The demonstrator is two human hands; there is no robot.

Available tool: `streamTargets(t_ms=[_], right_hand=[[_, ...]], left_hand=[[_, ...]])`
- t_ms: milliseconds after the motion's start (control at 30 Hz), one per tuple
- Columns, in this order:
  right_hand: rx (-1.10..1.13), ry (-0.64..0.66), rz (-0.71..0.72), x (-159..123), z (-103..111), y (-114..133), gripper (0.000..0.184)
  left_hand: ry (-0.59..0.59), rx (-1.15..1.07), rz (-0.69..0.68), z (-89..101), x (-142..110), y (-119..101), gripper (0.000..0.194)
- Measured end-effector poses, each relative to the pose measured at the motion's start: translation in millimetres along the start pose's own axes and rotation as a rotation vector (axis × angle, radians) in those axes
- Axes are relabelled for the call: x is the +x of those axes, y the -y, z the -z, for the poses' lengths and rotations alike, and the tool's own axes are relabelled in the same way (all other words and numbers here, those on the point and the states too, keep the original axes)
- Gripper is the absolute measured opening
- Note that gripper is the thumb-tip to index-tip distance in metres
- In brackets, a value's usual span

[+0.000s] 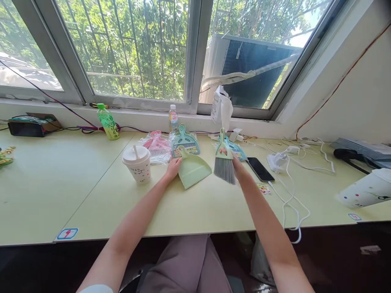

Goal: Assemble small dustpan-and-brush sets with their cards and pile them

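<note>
A small light green dustpan [194, 170] is gripped at its left edge by my left hand [174, 167], its pan just over the tabletop. My right hand [234, 159] holds a small hand brush [225, 169] with a green handle and grey bristles; the bristles point down and the handle points toward the window. Most of the right hand's fingers are behind the brush, with fingertips showing through the handle's opening. Behind these lie a pink dustpan set [157, 143], a teal one [185, 142] and a blue one [234, 147], the pink one in clear wrapping.
A white lidded cup [138, 165] with a straw stands left of my left hand. Farther back are a green bottle [108, 122] and a clear bottle [173, 119]. A black phone [260, 169], white cables and a charger [277, 162] lie at right, near another cup [366, 189].
</note>
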State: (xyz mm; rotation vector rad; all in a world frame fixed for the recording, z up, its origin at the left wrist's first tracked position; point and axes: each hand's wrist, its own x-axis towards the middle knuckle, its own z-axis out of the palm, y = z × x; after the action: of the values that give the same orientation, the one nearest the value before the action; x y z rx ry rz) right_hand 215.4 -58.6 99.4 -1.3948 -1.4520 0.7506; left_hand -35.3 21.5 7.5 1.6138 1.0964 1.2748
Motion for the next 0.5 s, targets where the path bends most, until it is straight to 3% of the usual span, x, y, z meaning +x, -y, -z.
streamTargets(t_ms=[33,100,233,367,500], right_hand=[[-0.072,0.021,-0.036,-1.9,14.2,-2.2,0.014],[-0.495,0.058,-0.055,-10.2,33.5,-10.9,0.016],[-1.002,0.098,-0.183,-32.3,35.4,-36.4,0.022],[-1.151,0.097,-0.246,-39.3,25.3,-55.3,0.029],[-1.133,0.098,-0.242,-35.2,27.6,-65.8,0.032]], left_hand=[[0.022,0.041,-0.013,2.2,0.1,0.6,0.025],[0.080,0.153,-0.039,4.4,-1.7,-0.6,0.028],[0.120,0.397,-0.067,2.7,-8.2,-9.0,0.036],[0.135,0.691,-0.068,2.9,-12.4,-17.5,0.037],[0.255,0.818,-0.103,4.8,-13.3,-20.0,0.041]])
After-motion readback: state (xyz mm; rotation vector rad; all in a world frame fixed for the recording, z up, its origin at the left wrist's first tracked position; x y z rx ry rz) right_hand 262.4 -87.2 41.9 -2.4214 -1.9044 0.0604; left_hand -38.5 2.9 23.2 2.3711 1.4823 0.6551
